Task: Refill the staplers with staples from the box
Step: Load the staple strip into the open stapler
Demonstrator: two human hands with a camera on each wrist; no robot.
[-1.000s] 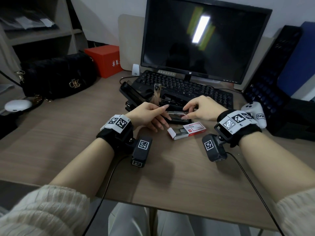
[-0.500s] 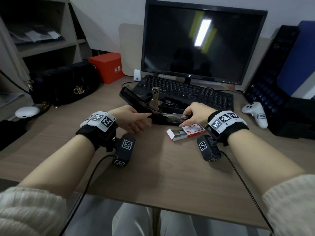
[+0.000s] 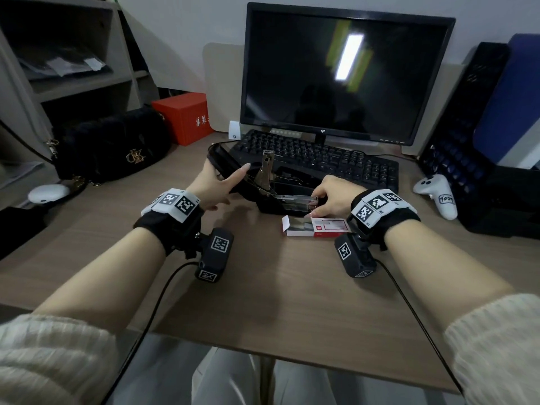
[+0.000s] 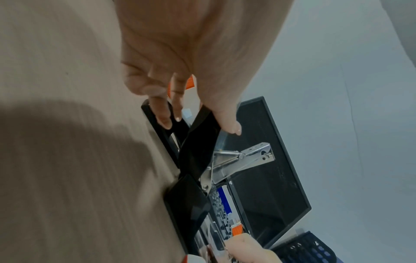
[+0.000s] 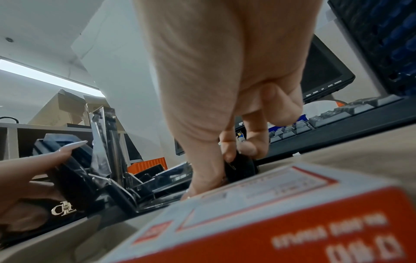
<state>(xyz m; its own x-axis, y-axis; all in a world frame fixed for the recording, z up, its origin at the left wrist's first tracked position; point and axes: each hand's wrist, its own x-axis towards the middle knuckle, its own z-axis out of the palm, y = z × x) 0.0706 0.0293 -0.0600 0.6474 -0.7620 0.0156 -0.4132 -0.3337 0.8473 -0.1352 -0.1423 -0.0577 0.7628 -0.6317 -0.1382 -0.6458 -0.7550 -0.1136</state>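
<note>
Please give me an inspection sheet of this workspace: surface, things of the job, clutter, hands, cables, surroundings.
Surface: wooden desk, staple box near the middle.
Job's things: black stapler swung open, metal arm up; staple box open at its left end, in front of the stapler.
Clutter: black handbag, red box, white controller, white mouse.
Hands: left hand holds the stapler's raised lid; right hand grips the stapler's front end.
Cables: black cable from the left wrist camera, another from the right, both running off the near edge.
Surroundings: dark monitor, keyboard, shelves at left.
</note>
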